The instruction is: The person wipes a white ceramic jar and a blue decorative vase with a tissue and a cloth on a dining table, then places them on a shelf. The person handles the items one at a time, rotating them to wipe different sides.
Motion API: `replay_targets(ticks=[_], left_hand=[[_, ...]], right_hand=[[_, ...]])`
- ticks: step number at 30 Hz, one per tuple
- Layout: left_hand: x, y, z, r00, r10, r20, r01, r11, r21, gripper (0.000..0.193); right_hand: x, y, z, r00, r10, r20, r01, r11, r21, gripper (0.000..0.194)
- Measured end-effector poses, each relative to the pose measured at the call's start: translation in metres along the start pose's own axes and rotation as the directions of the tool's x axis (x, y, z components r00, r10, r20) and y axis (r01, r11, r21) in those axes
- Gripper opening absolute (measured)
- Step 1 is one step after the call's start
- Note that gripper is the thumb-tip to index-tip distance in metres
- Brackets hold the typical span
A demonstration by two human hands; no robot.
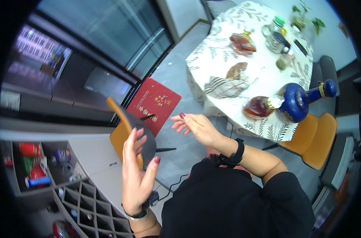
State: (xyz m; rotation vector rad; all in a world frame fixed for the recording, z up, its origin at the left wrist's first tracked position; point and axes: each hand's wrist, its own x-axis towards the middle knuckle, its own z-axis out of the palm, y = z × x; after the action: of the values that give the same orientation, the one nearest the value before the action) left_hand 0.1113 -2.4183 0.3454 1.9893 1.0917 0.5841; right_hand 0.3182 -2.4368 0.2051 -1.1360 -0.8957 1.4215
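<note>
My left hand (137, 172) is raised over the side of an orange and grey chair (118, 113), fingers apart and holding nothing. My right hand (196, 126) is in the air above the grey floor, empty, its fingers loosely bent. Beyond it stands a table with a leaf-patterned white tablecloth (216, 53). On the cloth lie a striped cloth (226, 87) and a brown item (237, 70) I cannot make out. A glass decanter of amber liquid (259, 107) stands beside a large blue bottle (293, 102) with gold trim. Farther back is another amber glass decanter (243, 44).
A red mat (153, 104) lies by the glass sliding door (109, 32). At lower left are a cabinet with open compartments (55, 166) and a lattice wine rack (94, 205). Another orange chair (315, 139) stands right of the table. A black cable (177, 184) runs near me.
</note>
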Motion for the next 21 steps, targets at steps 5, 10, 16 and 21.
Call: replay_targets(ticks=[5,10,16,21], left_hand=[[0.147,-0.026,0.103,0.941,0.109,0.319,-0.109,0.994,-0.018,0.064],[0.239,-0.07,0.206,0.879,0.167,0.447,-0.272,0.945,0.182,0.066],[0.27,-0.083,0.316,0.774,0.136,0.618,-0.511,0.71,0.485,0.086],[0.31,-0.076,0.359,0.577,-0.096,0.811,-0.585,0.645,0.492,0.064]], right_hand=[[0.002,0.048,-0.113,0.964,0.143,-0.226,-0.133,0.989,0.061,0.036],[-0.04,0.075,-0.165,0.912,0.251,-0.325,-0.262,0.965,0.009,0.029],[-0.108,0.103,-0.193,0.809,0.191,-0.555,-0.251,0.967,-0.032,0.028],[-0.15,0.105,-0.191,0.59,0.166,-0.79,-0.329,0.943,-0.047,0.027]])
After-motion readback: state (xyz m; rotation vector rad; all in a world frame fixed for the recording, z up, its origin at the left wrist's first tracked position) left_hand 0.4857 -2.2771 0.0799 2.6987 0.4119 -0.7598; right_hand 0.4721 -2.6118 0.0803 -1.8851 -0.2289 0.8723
